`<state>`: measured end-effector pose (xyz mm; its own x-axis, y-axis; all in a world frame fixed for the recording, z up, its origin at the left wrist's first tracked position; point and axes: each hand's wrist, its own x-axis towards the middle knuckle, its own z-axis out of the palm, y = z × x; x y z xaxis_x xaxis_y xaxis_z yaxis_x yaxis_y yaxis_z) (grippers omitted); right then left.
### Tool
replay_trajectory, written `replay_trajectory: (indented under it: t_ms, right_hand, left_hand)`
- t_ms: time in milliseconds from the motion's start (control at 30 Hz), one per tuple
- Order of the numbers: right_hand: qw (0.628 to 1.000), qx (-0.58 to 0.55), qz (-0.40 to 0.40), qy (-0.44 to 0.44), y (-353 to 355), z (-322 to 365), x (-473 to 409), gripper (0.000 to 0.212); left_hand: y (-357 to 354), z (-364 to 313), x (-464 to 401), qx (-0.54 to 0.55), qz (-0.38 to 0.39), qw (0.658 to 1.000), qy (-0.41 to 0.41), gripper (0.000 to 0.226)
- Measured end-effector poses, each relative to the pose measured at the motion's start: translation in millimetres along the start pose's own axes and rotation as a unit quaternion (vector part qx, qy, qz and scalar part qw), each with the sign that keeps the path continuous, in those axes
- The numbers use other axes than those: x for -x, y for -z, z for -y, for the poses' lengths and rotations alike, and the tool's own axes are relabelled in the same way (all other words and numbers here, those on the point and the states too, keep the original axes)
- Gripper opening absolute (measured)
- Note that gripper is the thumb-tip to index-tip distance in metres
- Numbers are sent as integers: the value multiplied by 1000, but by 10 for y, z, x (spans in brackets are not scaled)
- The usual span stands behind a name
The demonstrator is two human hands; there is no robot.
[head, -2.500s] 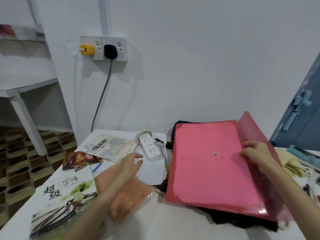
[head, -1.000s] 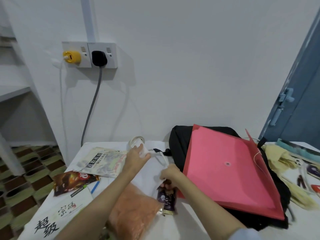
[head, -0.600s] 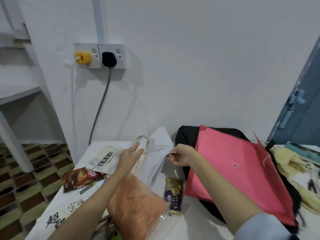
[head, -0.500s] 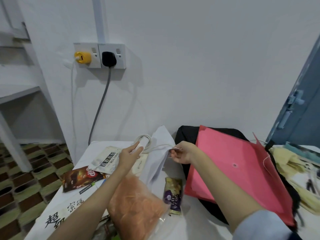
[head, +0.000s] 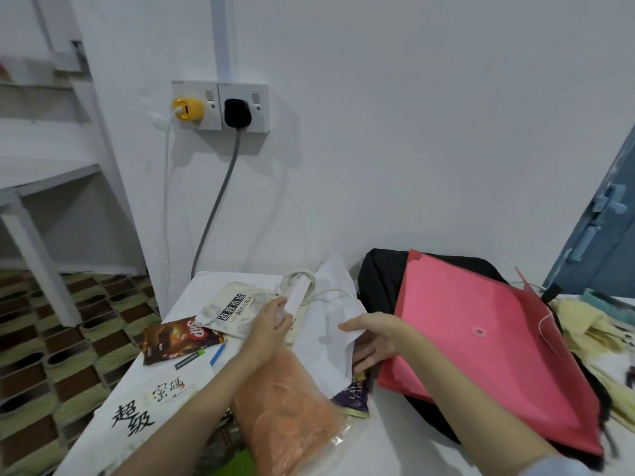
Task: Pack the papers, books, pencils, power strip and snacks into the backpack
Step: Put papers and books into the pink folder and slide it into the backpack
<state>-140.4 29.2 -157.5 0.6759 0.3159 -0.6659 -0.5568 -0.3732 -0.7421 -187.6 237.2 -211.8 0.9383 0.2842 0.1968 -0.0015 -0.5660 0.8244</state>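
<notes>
In the head view the left hand (head: 271, 324) grips the near end of the white power strip (head: 298, 297), whose long axis runs away from the person toward the wall, tilted up off the white papers (head: 330, 324); the right hand (head: 372, 334), fingers loosely spread, lifts the sheet's right edge, holding nothing firmly. The black backpack (head: 381, 280) lies just right of both hands, under a red folder (head: 481, 341), so the right hand is nearer it. Snacks and books crowd the white table (head: 388, 441), against a white wall.
</notes>
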Motion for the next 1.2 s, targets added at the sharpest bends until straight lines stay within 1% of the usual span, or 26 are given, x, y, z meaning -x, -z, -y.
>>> replay_trajectory:
  t_ms: [33, 67, 133, 167, 200, 267, 367, 467, 533, 567, 600, 667, 700, 733, 767, 800, 833, 867, 933, 967, 1000, 1033, 1067, 1133, 1200]
  right_hand:
    - [1000, 0, -20, 21, -14, -24, -9, 47]
    - [998, -1, -50, 48, -30, -30, -13, 44]
    - [989, -31, -105, 103, -32, 29, -36, 38]
    - [984, -60, -110, 123, -41, 83, -26, 37]
    - [980, -89, -110, 138, -49, 144, -6, 37]
    - [971, -157, -99, 153, -53, 243, 15, 33]
    - [942, -288, -69, 158, -40, 336, 51, 31]
    - [933, -326, -52, 146, -25, 403, 98, 42]
    - [931, -333, -48, 142, -24, 420, 132, 44]
    - [929, -340, -44, 139, -25, 414, 147, 45]
    - [926, -350, -36, 139, -28, 405, 172, 45]
    - [922, -359, -25, 144, -22, 399, 248, 46]
    - [922, -358, -22, 146, -13, 400, 291, 45]
    - [924, -352, -17, 146, 1, 400, 331, 44]
    - [928, -343, -14, 146, 25, 396, 369, 42]
    - [931, -334, -8, 145, 65, 386, 409, 41]
    - [933, -332, 5, 139, 115, 368, 433, 42]
    - [933, -336, 21, 128, 186, 348, 437, 51]
    - [925, -368, 57, 81, 350, 267, 402, 83]
    - [918, -385, 74, 57, 424, 221, 388, 97]
    - [913, -397, 88, 37, 484, 178, 382, 106]
    - [910, -403, 98, 22, 522, 139, 359, 110]
    - [911, -400, 103, 10, 540, 104, 327, 111]
    - [915, -384, 125, -8, 520, 60, 276, 102]
    - [921, -364, 141, -7, 445, 68, 271, 80]
  left_hand:
    - [-2, -6, 41, -17, 15, 1000, 1, 47]
    - [-9, -14, 94, -42, 35, 998, 8, 56]
    - [-79, -13, 174, -137, 86, 986, 29, 91]
    - [-91, -22, 213, -194, 105, 974, 46, 104]
    - [-97, -48, 242, -230, 117, 964, 57, 111]
    - [-79, -73, 249, -231, 137, 960, 75, 113]
    - [8, -84, 234, -204, 176, 959, 92, 110]
    - [29, -71, 247, -210, 181, 957, 85, 111]
    - [-12, -78, 287, -207, 154, 963, 77, 113]
    - [-36, -82, 302, -199, 131, 969, 68, 108]
    - [-61, -90, 324, -183, 93, 977, 55, 96]
    - [-113, -67, 318, -125, -29, 991, 40, 61]
    - [-122, -63, 296, -80, -91, 992, 32, 45]
    - [-117, -71, 263, -29, -129, 991, 10, 33]
    - [-98, -84, 228, 17, -140, 990, -16, 24]
    - [-67, -150, 212, 53, -129, 990, -28, 19]
    - [-28, -217, 199, 67, -119, 990, -41, 13]
    - [24, -293, 182, 61, -120, 989, -59, 10]
    - [143, -407, 132, 47, -135, 984, -106, 11]
    - [206, -462, 102, 46, -137, 983, -113, 10]
    - [267, -528, 73, 46, -136, 982, -120, 11]
    - [331, -568, 47, 51, -140, 981, -123, 11]
    - [393, -613, 24, 63, -144, 979, -130, 10]
    - [495, -697, 0, 89, -152, 973, -147, 8]
    - [559, -772, -18, 106, -154, 970, -154, 12]
